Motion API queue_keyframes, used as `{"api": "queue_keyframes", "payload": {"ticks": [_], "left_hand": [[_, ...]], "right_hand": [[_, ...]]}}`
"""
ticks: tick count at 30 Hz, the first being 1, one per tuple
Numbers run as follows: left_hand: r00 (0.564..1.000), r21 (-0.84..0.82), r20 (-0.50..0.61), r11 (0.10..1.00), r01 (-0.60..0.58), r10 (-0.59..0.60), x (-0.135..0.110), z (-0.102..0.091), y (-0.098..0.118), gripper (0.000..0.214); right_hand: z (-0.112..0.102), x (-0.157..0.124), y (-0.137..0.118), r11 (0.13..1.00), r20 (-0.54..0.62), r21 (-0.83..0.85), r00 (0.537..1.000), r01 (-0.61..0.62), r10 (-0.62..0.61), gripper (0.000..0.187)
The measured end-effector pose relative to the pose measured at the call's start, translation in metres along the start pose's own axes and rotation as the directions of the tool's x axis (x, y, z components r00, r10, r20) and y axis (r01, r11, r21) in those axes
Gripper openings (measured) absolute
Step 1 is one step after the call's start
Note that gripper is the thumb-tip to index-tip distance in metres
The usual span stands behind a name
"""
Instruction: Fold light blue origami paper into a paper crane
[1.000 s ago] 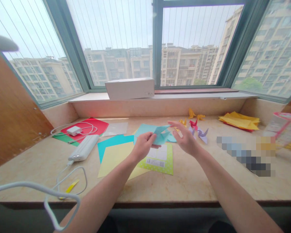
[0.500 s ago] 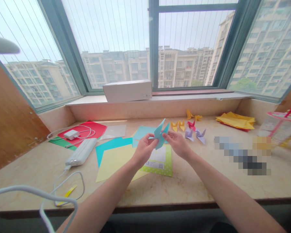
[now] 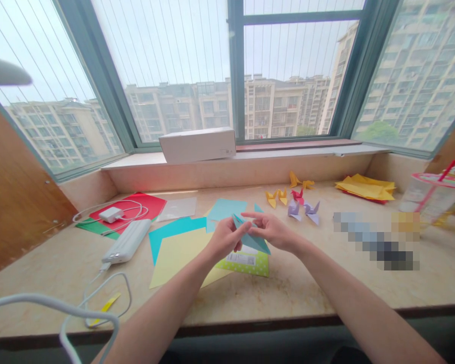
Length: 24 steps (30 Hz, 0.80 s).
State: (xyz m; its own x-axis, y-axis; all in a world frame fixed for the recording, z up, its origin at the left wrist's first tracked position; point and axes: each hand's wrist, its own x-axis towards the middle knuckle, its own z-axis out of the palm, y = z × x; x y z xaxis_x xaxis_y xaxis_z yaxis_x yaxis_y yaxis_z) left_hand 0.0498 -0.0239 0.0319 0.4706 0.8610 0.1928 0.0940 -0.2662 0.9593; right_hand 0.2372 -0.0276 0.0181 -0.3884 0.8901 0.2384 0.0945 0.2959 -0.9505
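Observation:
I hold a folded light-blue paper piece (image 3: pixel 252 238) above the stone desk, in front of me at the centre. My left hand (image 3: pixel 224 237) pinches its left end with closed fingers. My right hand (image 3: pixel 273 231) grips its upper right part, fingers curled over it. Under the hands lie a pale yellow sheet (image 3: pixel 178 255), a teal sheet (image 3: pixel 170 230), a light-blue sheet (image 3: pixel 224 208) and a green dotted packet (image 3: pixel 246 263). Several small folded paper cranes (image 3: pixel 296 201) in yellow, red and purple stand behind my right hand.
A white power bank (image 3: pixel 127 241) with a cable and a charger (image 3: pixel 110 214) on red paper lie at the left. A white box (image 3: pixel 197 144) sits on the sill. Yellow sheets (image 3: pixel 366 187) and a plastic cup (image 3: pixel 432 194) are at the right.
The blue piece stood upright between my hands half a second ago; it now lies tilted flat and lower. My right hand, open a second ago, has closed on it.

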Motion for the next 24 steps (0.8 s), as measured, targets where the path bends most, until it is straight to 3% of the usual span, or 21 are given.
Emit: {"api": "queue_keyframes", "payload": {"ticks": [3, 8, 11, 17, 24], "left_hand": [[0.997, -0.015, -0.067, 1.000, -0.027, 0.026, 0.001, 0.001, -0.004, 0.049], [0.959, -0.024, -0.259, 0.991, -0.129, 0.118, 0.002, 0.000, 0.001, 0.049], [0.934, -0.051, -0.336, 0.987, -0.150, 0.124, 0.002, -0.001, 0.005, 0.050], [0.943, -0.240, -0.328, 0.961, -0.136, 0.051, 0.005, -0.001, 0.006, 0.047], [0.936, -0.328, -0.349, 0.932, -0.157, 0.035, 0.006, -0.007, 0.006, 0.049]], "right_hand": [[0.001, -0.001, -0.003, 1.000, -0.007, 0.002, 1.000, -0.018, 0.018, 0.070], [0.002, -0.005, -0.015, 0.996, 0.044, 0.088, 0.999, -0.021, 0.017, 0.063], [0.005, -0.005, -0.018, 0.987, 0.004, 0.159, 1.000, 0.018, -0.019, 0.059], [0.008, 0.000, -0.010, 0.977, -0.218, 0.158, 0.970, 0.140, -0.104, 0.036], [0.003, 0.001, -0.005, 0.973, -0.319, 0.102, 0.933, 0.207, -0.165, 0.036]]}}
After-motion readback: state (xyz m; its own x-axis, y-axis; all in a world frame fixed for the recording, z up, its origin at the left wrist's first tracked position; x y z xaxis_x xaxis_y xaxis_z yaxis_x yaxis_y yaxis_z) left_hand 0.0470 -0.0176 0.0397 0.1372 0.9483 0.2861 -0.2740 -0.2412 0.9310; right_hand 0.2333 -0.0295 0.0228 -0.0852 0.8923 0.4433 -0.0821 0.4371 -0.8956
